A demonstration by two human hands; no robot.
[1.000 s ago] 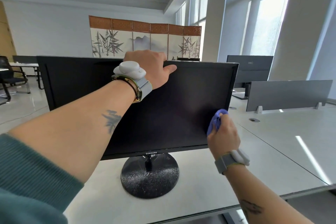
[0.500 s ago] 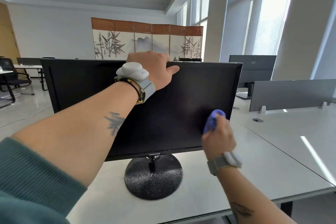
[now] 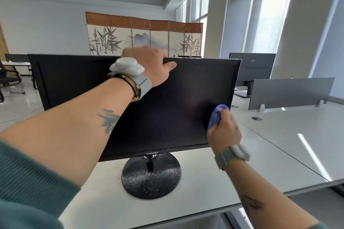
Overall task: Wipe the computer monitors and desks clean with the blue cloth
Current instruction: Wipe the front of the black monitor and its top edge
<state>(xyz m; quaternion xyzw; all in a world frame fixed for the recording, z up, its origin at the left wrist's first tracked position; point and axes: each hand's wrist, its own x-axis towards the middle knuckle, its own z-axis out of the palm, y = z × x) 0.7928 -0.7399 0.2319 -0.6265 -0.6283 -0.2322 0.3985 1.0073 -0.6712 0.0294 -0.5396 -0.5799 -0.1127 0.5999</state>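
L hand (image 3: 149, 65) grip clamps monitor (image 3: 167, 108) top edge at 12 o'clock, fingers hidden behind. R hand (image 3: 223, 132) grip closed round bunched blue cloth (image 3: 216, 115), prob. touching screen at 4 o'clock; cloth mostly hidden in fist. The desk (image 3: 204, 188) is cut off at 6.

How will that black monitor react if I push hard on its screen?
The monitor probably rocks back: wide panel, one thin neck, small round base. The left hand gripping its top edge likely steadies it.

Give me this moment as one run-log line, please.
phase: screen wipe | left hand: grips monitor top edge | right hand: holds blue cloth against screen, lower right
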